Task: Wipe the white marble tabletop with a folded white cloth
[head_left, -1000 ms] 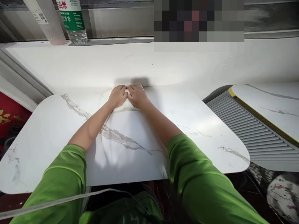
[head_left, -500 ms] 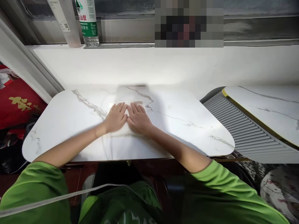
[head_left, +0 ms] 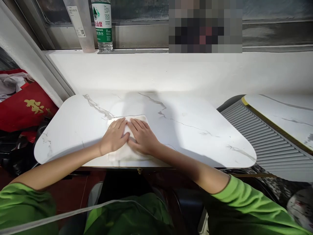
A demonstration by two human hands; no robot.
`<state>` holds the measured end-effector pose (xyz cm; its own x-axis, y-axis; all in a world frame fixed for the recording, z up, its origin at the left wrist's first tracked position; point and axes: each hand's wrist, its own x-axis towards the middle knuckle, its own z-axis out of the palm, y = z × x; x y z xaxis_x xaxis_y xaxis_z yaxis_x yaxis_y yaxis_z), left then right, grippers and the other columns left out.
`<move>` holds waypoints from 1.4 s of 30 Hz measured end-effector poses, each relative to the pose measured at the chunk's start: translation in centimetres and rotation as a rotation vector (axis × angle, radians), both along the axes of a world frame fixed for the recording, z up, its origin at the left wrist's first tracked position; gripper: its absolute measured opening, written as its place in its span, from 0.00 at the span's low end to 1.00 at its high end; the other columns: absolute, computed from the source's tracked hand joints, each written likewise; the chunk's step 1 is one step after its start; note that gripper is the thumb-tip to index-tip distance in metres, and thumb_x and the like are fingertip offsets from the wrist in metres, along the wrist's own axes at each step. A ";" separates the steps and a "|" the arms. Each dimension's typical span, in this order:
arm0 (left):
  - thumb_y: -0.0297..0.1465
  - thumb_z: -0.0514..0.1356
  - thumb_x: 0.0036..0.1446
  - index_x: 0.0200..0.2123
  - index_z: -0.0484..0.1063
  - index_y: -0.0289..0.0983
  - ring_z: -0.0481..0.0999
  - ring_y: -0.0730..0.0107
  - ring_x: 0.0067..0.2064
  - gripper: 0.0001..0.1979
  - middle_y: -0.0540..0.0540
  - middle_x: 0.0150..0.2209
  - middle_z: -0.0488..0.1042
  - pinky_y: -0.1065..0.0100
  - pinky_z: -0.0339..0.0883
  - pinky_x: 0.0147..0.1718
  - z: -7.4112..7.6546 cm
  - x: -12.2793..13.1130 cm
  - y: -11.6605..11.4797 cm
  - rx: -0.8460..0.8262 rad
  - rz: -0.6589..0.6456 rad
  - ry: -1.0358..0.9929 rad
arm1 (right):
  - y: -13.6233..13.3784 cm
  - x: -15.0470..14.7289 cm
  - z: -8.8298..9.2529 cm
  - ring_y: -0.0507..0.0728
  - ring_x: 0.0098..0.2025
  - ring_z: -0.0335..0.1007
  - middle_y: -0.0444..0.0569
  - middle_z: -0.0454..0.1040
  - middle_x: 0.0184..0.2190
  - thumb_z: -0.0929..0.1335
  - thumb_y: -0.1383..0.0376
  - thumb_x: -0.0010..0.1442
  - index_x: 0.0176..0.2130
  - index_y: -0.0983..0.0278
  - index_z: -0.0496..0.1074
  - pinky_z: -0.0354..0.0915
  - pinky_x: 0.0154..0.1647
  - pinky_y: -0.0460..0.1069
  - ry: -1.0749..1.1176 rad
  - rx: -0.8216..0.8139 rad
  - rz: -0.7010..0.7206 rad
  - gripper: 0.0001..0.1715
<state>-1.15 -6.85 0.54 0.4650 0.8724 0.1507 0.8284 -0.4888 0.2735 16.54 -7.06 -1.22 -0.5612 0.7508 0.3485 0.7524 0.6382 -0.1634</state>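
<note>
A folded white cloth (head_left: 129,156) lies flat on the white marble-patterned table (head_left: 195,137), close to its front edge. Pressed onto the cloth's left part is my left hand (head_left: 114,135), palm down with fingers stretched out. My right hand (head_left: 143,135) lies flat on the same cloth, fingers extended, its thumb beside the left thumb. Neither hand is wrapped around anything. The palms cover the middle of the cloth, while its far edge and front part show.
On the sill behind stand a water bottle (head_left: 104,29) and a frosted plastic container (head_left: 83,29). A red bag (head_left: 26,104) sits at the left. Another marble-patterned surface with a ribbed grey side (head_left: 259,137) stands at the right. A white cord (head_left: 73,212) crosses low in front.
Both hands and the cloth have slid nearer to the table's front edge and a little left. The camera view has shifted slightly left.
</note>
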 end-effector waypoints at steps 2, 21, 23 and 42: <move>0.35 0.48 0.66 0.63 0.59 0.30 0.57 0.54 0.69 0.26 0.34 0.67 0.61 0.50 0.48 0.68 -0.4 -0.4 2.5 0.029 0.016 -0.001 | 2.4 -0.7 -0.3 0.68 0.66 0.58 0.67 0.65 0.63 0.59 0.58 0.64 0.62 0.79 0.65 0.51 0.68 0.61 0.027 0.001 0.002 0.35; 0.31 0.47 0.62 0.62 0.63 0.34 0.61 0.58 0.67 0.26 0.39 0.66 0.64 0.55 0.52 0.66 -0.7 -2.3 21.0 0.077 0.046 0.029 | 18.8 -4.7 0.2 0.65 0.68 0.53 0.63 0.60 0.67 0.56 0.64 0.67 0.64 0.75 0.61 0.46 0.68 0.59 -0.007 -0.079 -0.145 0.31; 0.31 0.47 0.62 0.63 0.62 0.34 0.59 0.59 0.68 0.26 0.39 0.67 0.63 0.56 0.51 0.67 -0.5 -2.5 19.7 0.058 0.038 0.029 | 17.5 -4.7 0.1 0.65 0.68 0.53 0.63 0.60 0.67 0.56 0.64 0.67 0.64 0.76 0.61 0.45 0.68 0.59 -0.008 -0.081 -0.157 0.32; 0.37 0.52 0.60 0.56 0.62 0.37 0.63 0.52 0.65 0.21 0.37 0.62 0.67 0.48 0.55 0.65 0.4 -9.2 -1.8 -0.043 0.029 -0.114 | -2.2 -9.2 0.2 0.72 0.69 0.51 0.69 0.58 0.67 0.60 0.55 0.65 0.64 0.79 0.60 0.46 0.70 0.65 -0.013 -0.066 0.050 0.38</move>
